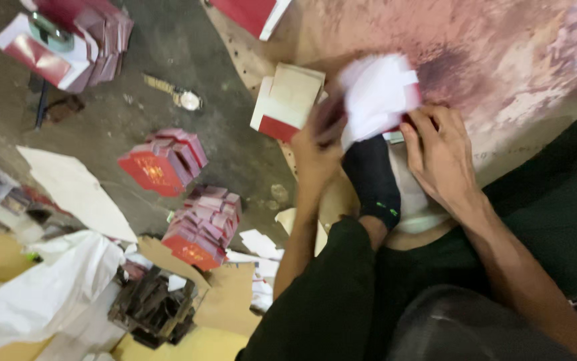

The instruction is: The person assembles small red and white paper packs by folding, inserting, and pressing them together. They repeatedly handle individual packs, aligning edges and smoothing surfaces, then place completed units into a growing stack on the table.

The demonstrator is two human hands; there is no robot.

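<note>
A worn pinkish board (515,60) is lying across the grey concrete floor (168,53), and the person is sitting at its edge in dark trousers, one foot in a black sock (372,180) resting on the board between the arms. A white sack (41,294) is slumping at the lower left beside a sheet of pale card (74,190). Two fanned stacks of red folded cartons (201,224) are sitting on the floor well left of the hands, with a third heap at the top left. A red and cream box (285,100) is lying on the board just beside the left hand. Both hands are gripping a blurred white sheet (375,93) just above the sock: the left hand (318,144) is closing its fingers on the sheet's left edge, and the right hand (439,157) is pinching its right edge, where a sliver of red is showing. A wristwatch (181,97) is lying on the floor farther left.
</note>
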